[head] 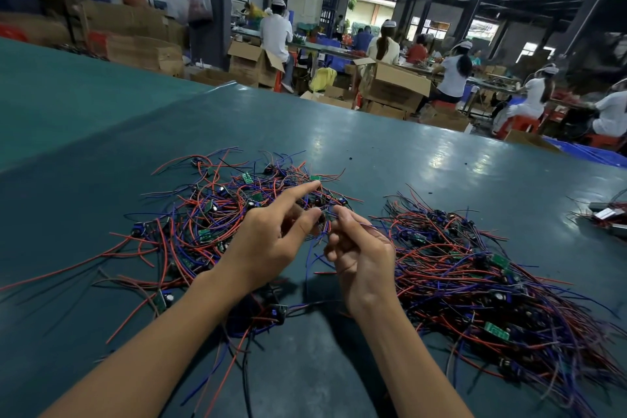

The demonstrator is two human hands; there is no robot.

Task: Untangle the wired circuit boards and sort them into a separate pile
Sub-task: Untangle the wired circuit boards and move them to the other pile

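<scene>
A tangled heap of small green circuit boards with red, blue and black wires (pixel 210 217) lies on the dark green table (pixel 390 146), left of centre. A second, denser pile of wired boards (pixel 475 278) spreads out at the right. Between the two piles, my left hand (pixel 271 241) pinches wires with thumb and middle finger while its index finger points out over the heap. Close beside it, my right hand (pixel 359 251) has its fingertips closed on the same wired board (pixel 325 219). That board is mostly hidden by my fingers.
A few more parts with wires (pixel 607 214) lie at the table's right edge. Beyond the far edge stand open cardboard boxes (pixel 393 81), red stools and several seated workers in white at other benches. Tiny black bits (pixel 349 158) dot the tabletop.
</scene>
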